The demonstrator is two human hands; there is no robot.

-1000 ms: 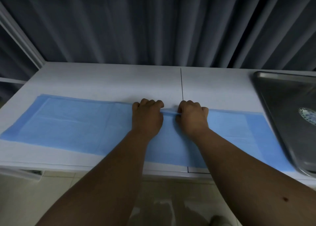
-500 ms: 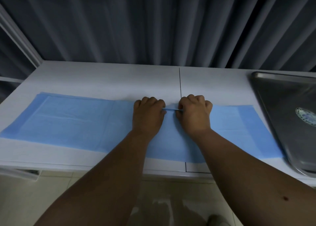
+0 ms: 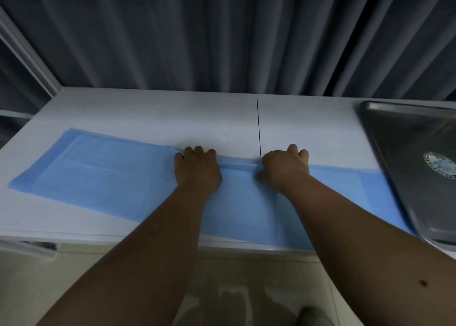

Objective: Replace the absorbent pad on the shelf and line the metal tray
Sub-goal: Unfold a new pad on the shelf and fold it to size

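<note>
A long blue absorbent pad [image 3: 103,172] lies flat across the white shelf [image 3: 172,113], from the left end to the metal tray. Both of my hands rest on its far edge near the middle. My left hand [image 3: 197,169] has its fingers curled over that edge. My right hand [image 3: 283,169] pinches the same edge a little to the right, at the shelf's dark seam. A narrow folded strip of pad runs between the hands. The metal tray [image 3: 404,153] sits at the right end of the shelf, with a round label inside. The pad's right end reaches the tray's rim.
Dark grey curtains [image 3: 222,34] hang right behind the shelf. A white frame post [image 3: 27,54] rises at the back left corner. A thin dark seam [image 3: 258,123] splits the shelf top. Pale floor tiles show below the front edge.
My hands have moved apart along the pad's far edge. The pad's right end has slid right, up to the tray's rim.
</note>
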